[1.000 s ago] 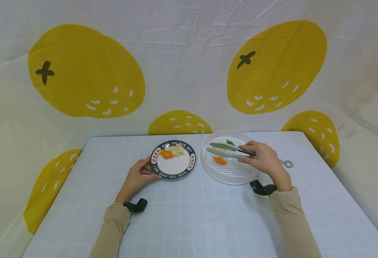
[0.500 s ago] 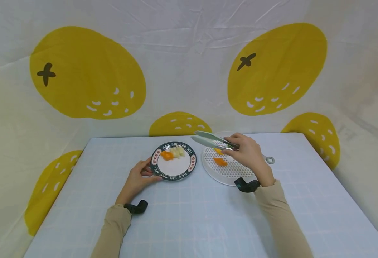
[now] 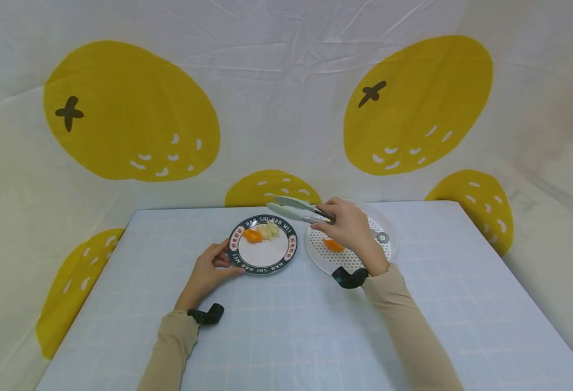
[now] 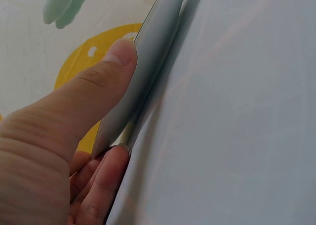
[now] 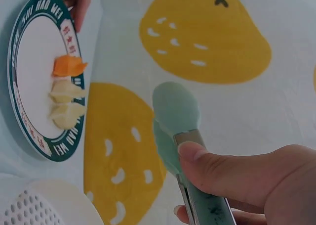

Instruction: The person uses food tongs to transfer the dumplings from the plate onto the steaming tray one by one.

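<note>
My left hand (image 3: 208, 274) grips the near left rim of a round plate (image 3: 263, 256) with a dark green lettered border, thumb and fingers around its edge. On the plate lie an orange dumpling (image 5: 69, 66) and two cream dumplings (image 5: 66, 115) in a row. My right hand (image 3: 347, 225) holds food tongs (image 3: 293, 210) with pale green heads, raised between the plate and a white perforated tray (image 3: 314, 260). The tongs' heads sit close together, pointing left; I cannot tell whether anything is between them. An orange dumpling (image 3: 333, 245) lies in the tray, partly behind my right hand.
A pale blue checked cloth covers the table (image 3: 267, 336). Behind it hangs a white curtain (image 3: 277, 108) printed with big yellow fruit. The tray stands just right of the plate, under my right forearm and hand.
My right hand has lifted the tongs from over the tray and carried them left toward the plate's far right side. A yellow and a green piece in the tray are now hidden. The left hand stays put.
</note>
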Tool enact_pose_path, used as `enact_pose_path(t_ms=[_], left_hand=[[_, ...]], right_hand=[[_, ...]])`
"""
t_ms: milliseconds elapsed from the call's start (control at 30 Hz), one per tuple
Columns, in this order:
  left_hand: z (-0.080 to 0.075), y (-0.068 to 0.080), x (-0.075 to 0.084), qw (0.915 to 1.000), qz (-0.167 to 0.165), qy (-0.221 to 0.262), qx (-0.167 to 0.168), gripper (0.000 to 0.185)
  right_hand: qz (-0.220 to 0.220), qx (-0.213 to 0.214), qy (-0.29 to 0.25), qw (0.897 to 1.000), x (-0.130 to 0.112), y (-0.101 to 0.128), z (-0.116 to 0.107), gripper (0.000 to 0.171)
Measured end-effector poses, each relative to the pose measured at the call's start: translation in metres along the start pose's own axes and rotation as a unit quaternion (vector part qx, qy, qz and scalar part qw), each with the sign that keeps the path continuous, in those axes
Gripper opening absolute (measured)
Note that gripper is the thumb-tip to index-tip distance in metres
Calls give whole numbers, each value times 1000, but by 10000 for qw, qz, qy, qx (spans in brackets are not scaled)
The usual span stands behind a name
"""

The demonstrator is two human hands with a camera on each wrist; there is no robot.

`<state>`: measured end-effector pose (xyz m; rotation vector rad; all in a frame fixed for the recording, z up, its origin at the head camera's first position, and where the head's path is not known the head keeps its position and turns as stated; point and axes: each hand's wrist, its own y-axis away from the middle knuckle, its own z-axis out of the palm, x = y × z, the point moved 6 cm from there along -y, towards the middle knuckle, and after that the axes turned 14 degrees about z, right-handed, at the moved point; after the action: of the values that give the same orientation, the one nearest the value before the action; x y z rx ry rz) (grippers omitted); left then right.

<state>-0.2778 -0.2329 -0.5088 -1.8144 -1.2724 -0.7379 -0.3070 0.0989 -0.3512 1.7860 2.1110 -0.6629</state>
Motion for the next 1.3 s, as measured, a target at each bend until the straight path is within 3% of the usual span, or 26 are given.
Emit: enact_pose_path(t_ms=[500, 767, 1300], left_hand=[[3, 0, 3, 10000, -25, 50, -36, 105], [2, 1, 5, 10000, 1, 72, -38, 103], [0, -1, 8, 9999, 105, 120, 53, 101]], right_hand=[[84, -288, 492, 9983, -31, -3, 48, 50], [199, -400, 461, 9979, -37, 1, 75, 46], [376, -516, 635, 9959, -40, 14, 99, 48]])
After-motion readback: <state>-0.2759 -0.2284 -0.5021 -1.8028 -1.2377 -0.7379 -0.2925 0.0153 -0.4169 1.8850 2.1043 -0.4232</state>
